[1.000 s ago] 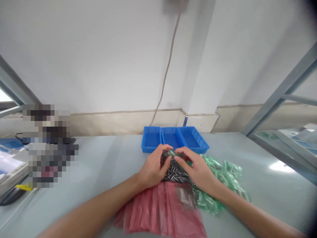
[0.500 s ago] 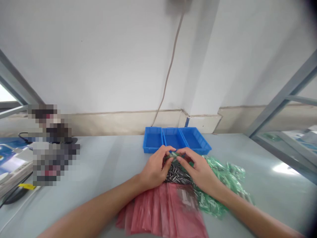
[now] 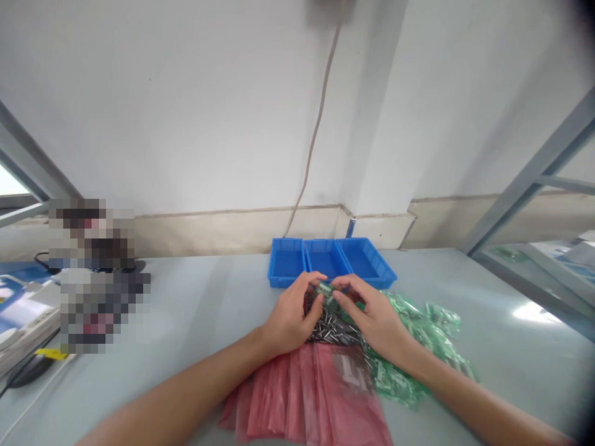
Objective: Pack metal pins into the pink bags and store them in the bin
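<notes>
My left hand [image 3: 290, 314] and my right hand [image 3: 372, 316] meet above a heap of small metal pins [image 3: 332, 327] in the middle of the table. Both pinch a small green part [image 3: 326, 290] between thumb and fingertips, one hand on each side. A fan of pink plastic bags [image 3: 311, 396] lies in front of the pins, under my forearms. Crumpled green bags [image 3: 418, 337] are piled under and to the right of my right hand.
Three blue trays [image 3: 284, 265] stand side by side behind my hands, near the wall. A blurred-out patch, papers and a black cable [image 3: 28, 365] lie at the left. A grey metal frame [image 3: 525, 186] rises at the right. A cord [image 3: 312, 142] hangs down the wall.
Both hands stay over the pins with small finger shifts on the green part. The view has barely drifted.
</notes>
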Demonstrator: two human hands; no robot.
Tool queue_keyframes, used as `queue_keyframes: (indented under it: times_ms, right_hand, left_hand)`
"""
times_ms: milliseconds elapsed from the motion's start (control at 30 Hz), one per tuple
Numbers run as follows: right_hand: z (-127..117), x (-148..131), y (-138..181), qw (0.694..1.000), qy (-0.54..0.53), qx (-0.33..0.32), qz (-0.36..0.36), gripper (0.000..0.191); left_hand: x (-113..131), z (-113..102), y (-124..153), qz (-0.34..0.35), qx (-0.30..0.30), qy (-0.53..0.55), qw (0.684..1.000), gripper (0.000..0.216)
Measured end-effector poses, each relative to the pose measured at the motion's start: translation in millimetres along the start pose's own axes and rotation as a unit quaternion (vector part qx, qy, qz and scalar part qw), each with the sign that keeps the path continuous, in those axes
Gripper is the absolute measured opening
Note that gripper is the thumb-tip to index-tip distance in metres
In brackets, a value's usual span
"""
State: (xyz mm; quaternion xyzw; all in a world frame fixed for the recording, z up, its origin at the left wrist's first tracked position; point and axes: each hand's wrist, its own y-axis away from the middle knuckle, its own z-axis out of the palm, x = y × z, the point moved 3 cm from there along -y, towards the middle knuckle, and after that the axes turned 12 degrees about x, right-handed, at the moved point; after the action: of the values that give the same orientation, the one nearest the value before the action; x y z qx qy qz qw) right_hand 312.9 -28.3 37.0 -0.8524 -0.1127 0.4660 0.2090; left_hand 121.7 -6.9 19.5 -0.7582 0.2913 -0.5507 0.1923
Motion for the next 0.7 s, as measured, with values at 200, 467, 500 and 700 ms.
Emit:
queue_keyframes:
  times_ms: [200,467,500,700]
  right_hand:
    - [-2.4,-2.7,-0.3,1.0,0.006,0.012,0.0,0.016]
    - [-2.9,-3.0,0.3,1.0,0.01,0.013,-0.009,0.018]
    - [-2.9,-2.6,0.2,1.0,0.011,0.013,-0.009,0.018]
    - [-3.1,-2.1,-0.1,1.0,0.006,0.012,-0.004,0.016]
  left_hand:
    - [-2.2,0.6,0.3,-0.002,0.005,-0.004,1.0,0.036]
    - [-3.9,0.5,-0.2,0.008,0.011,-0.012,1.0,0.035]
    - [-3.8,0.4,-0.1,0.008,0.01,-0.013,1.0,0.036]
    - [-3.8,0.6,0.9,0.003,0.015,-0.008,1.0,0.041]
